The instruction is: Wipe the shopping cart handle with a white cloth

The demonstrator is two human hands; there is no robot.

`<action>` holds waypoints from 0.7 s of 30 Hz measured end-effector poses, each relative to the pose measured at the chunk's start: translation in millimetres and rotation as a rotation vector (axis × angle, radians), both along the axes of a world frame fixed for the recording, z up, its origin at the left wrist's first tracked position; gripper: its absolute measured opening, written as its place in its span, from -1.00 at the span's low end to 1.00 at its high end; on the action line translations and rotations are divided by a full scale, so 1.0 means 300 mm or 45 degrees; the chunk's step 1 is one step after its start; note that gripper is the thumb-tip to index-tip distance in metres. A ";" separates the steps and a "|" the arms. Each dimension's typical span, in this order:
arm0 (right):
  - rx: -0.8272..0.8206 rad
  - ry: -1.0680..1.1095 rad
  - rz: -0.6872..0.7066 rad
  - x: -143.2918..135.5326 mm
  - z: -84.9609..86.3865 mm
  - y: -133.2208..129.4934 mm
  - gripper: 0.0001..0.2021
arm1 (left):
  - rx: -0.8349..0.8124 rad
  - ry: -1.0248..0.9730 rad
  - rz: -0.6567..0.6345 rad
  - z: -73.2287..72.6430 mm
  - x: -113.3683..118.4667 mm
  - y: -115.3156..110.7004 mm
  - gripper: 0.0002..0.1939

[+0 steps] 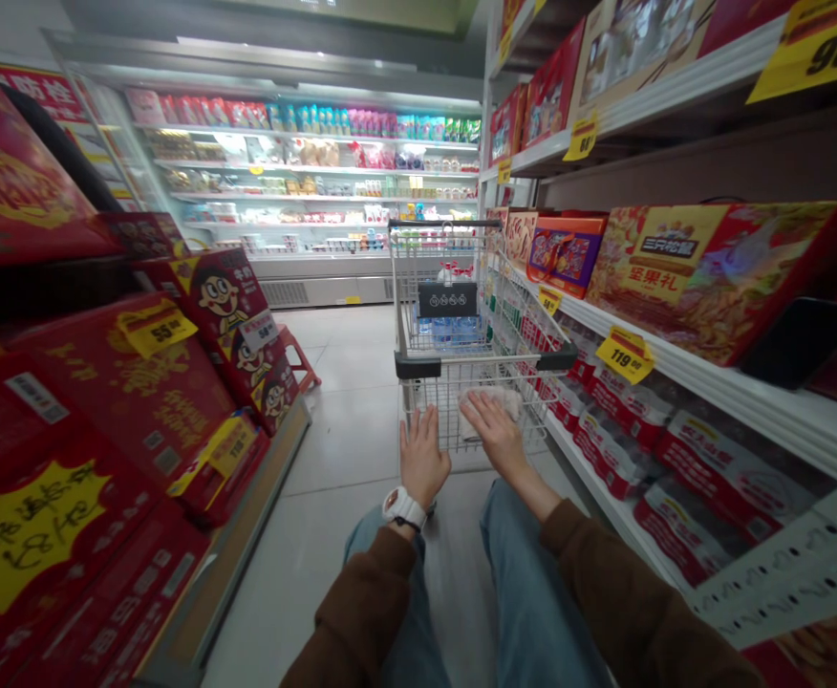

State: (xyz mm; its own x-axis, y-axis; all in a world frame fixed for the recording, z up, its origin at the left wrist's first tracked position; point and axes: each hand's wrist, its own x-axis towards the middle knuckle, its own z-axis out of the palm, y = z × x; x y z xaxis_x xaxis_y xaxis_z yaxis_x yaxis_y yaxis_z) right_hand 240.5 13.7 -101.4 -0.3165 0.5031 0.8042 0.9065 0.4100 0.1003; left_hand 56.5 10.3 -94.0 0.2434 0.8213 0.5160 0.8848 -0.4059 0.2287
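Observation:
A metal wire shopping cart [465,368] stands in the aisle in front of my knees. My right hand [496,435] holds a white cloth [510,403] against the cart's near wire panel, its fingers laid over the cloth. Close to the left part of the same panel is my left hand [424,457], open, with fingers stretched upward and nothing in it. Whether its fingertips touch the wire I cannot tell. A white watch [402,506] sits on my left wrist. Inside the cart, a dark sign panel [448,300] and blue-tinted bottles [451,330] show through the mesh.
Shelves on the right carry gift boxes [705,268], a black phone [802,342] and wrapped bottle packs [730,468]. Stacked red boxes [103,382] line the left side. A red stool [300,358] stands beyond them. A lit refrigerated display [325,258] spans the back.

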 end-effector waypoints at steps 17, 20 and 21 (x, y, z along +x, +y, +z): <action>-0.021 0.022 0.031 0.056 -0.031 -0.062 -0.27 | 0.077 0.040 0.029 -0.026 0.098 -0.050 -0.21; -0.041 0.075 0.027 0.043 0.013 -0.082 -0.22 | 0.077 0.035 0.024 -0.024 0.099 -0.057 -0.20; -0.029 0.087 0.030 0.038 0.032 -0.083 -0.21 | 0.076 0.038 0.022 -0.023 0.100 -0.060 -0.20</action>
State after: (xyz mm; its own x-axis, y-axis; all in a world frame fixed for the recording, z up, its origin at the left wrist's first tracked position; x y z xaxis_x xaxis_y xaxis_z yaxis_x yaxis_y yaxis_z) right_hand 251.8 -11.1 -91.8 -0.2730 0.5146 0.8128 0.9010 0.4329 0.0286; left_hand 86.4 -7.6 -101.0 0.2455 0.7936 0.5567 0.8979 -0.4026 0.1781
